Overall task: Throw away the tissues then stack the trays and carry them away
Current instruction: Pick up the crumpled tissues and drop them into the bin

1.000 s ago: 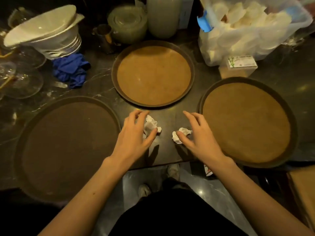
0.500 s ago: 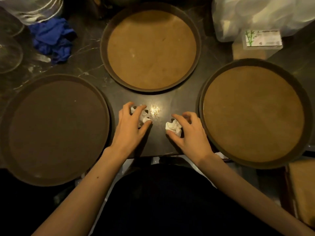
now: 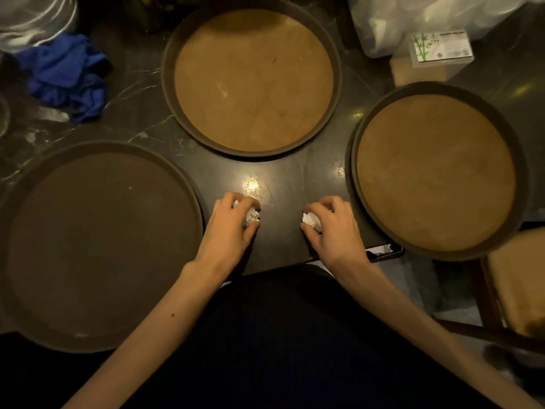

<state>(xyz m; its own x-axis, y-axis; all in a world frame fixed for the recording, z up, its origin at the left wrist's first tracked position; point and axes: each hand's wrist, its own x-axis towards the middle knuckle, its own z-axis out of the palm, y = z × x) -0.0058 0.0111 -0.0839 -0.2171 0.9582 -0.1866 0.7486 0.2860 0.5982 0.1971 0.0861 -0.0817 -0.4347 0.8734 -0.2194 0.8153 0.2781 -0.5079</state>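
Observation:
Three round brown trays lie on the dark counter: a dark one at the left (image 3: pixel 97 332), a tan one at the back middle (image 3: pixel 168 84), and a tan one at the right (image 3: pixel 522 172). Between them, near the counter's front edge, my left hand (image 3: pixel 228 234) is closed around a crumpled white tissue (image 3: pixel 252 215). My right hand (image 3: pixel 333 231) is closed around a second crumpled white tissue (image 3: pixel 312 221). Both hands rest low on the counter, a short gap apart.
A blue cloth (image 3: pixel 69 76) lies at the back left beside stacked glassware (image 3: pixel 32 19). A clear plastic bag (image 3: pixel 427 16) and a small labelled box (image 3: pixel 439 50) sit at the back right. A wooden chair (image 3: pixel 516 287) stands by the counter's right front corner.
Both hands have closed from open, reaching fingers onto the two tissues and now grip them. The view has tilted down and closer to the counter.

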